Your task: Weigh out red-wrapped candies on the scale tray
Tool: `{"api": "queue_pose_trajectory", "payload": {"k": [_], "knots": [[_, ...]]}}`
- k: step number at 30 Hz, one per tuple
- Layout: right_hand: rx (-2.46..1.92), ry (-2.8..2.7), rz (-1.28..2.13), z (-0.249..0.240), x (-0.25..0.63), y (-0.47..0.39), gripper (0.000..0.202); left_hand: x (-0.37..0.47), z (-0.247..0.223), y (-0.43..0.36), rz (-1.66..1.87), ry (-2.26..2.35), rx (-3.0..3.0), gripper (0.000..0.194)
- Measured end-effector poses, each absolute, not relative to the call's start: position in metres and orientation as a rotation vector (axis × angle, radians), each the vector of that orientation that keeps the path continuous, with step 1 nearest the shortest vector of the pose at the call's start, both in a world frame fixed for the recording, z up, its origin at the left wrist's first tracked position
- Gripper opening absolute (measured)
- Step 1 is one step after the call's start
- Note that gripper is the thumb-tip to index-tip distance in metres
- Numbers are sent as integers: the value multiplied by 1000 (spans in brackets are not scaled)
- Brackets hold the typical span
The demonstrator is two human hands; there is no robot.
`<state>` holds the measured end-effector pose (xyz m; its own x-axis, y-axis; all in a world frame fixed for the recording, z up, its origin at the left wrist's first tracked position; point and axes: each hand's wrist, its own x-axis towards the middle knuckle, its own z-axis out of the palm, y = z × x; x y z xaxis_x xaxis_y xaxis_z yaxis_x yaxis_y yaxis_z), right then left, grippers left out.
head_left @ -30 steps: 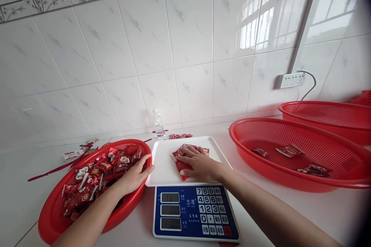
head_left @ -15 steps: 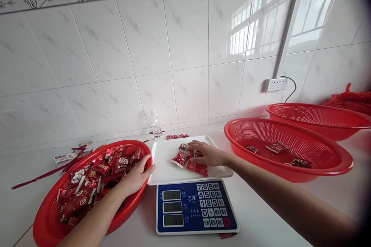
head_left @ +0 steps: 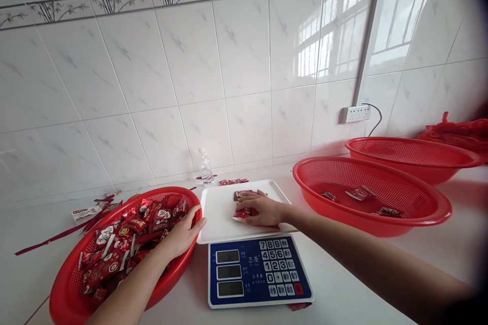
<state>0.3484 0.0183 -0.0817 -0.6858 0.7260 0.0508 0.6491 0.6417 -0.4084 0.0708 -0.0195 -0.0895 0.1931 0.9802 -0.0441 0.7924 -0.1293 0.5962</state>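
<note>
My left hand (head_left: 186,233) rests on the right rim of a red basket (head_left: 61,269) full of red wrapped packets (head_left: 118,249), its thumb over the rim. My right hand (head_left: 263,209) lies over a few red packets (head_left: 243,195) on the white tray (head_left: 217,218) of the scale, its fingers pointing left and curled over them. Parts of the packets are hidden beneath the palm. Below the tray is the blue keypad panel (head_left: 249,284) of the scale, with three grey displays.
Two more red baskets (head_left: 312,203) (head_left: 415,144) stand at the right, the nearer one with a few packets inside. A clear bottle (head_left: 206,168) and red packets stand by the wall. Red ribbon (head_left: 49,241) lies at the left, red cloth (head_left: 457,132) at the far right.
My right hand has moved a little left and lies flatter over the packets, now covering more of them. My left hand stays on the basket rim. The view has shifted slightly.
</note>
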Motion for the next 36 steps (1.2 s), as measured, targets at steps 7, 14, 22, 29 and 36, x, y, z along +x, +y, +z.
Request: {"api": "queue_pose_trajectory", "payload": {"k": [7,14,22,29,36], "knots": [[-1237,-2594,513,-78,367,21,54,70,-91,-19,519,1641,1957,65],[-1324,-2614,442,-87,356,19,66,71,-91,-21,513,1648,1982,61],[-1288,-2594,354,-84,354,12,65,39,-86,8,482,1974,1959,33],[-1121,-2672,260,-97,362,-19,66,4,-94,6,55,1898,1973,21],[-1060,-2699,358,-103,369,-54,57,11,-109,4,71,1897,2043,43]]}}
